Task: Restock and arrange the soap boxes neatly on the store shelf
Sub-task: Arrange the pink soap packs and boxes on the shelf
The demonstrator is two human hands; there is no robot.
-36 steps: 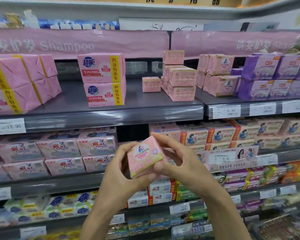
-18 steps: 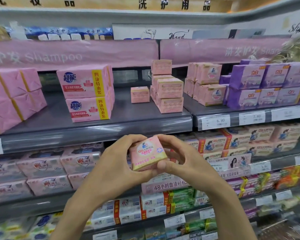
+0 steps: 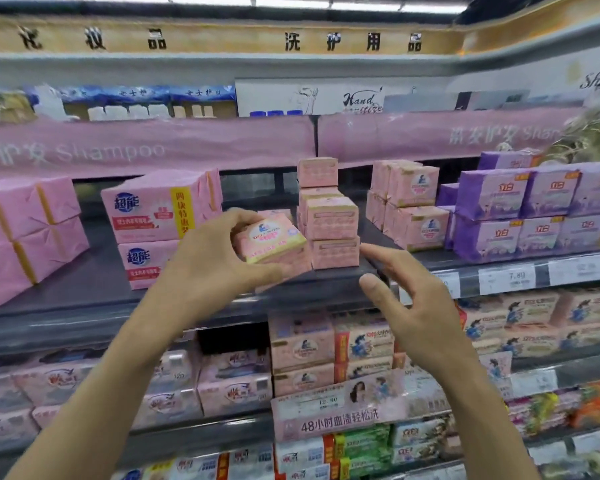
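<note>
The left hand point(image 3: 208, 261) has its grip clenched round a pink soap box point(image 3: 274, 242), fingers curled over the far top edge and the thumb pressed under the near lower corner. The box hangs just above the front part of the dark shelf point(image 3: 84, 282), near the middle of the view. Its printed face tilts up and toward the camera, with a yellow-edged side facing down toward 6 o'clock. The long axis runs roughly from 8 o'clock to 2 o'clock, the 2 o'clock end being the higher one. Just beside it at 3 o'clock stands a stack of pink boxes point(image 3: 329, 220), several high, with blank sides showing. A small pink box point(image 3: 274, 213) peeks out behind the held one at 12 o'clock. The right hand point(image 3: 413, 306) sits at 4 o'clock of the held box, its grip released and holding nothing, fingers spread, the index finger pointing toward 10 o'clock. Its tip lies close to the stack's bottom corner; whether it touches cannot be told. At 9 o'clock lie pink multi-packs point(image 3: 160, 209) with a blue logo, and far toward 3 o'clock purple packs point(image 3: 534, 209).
</note>
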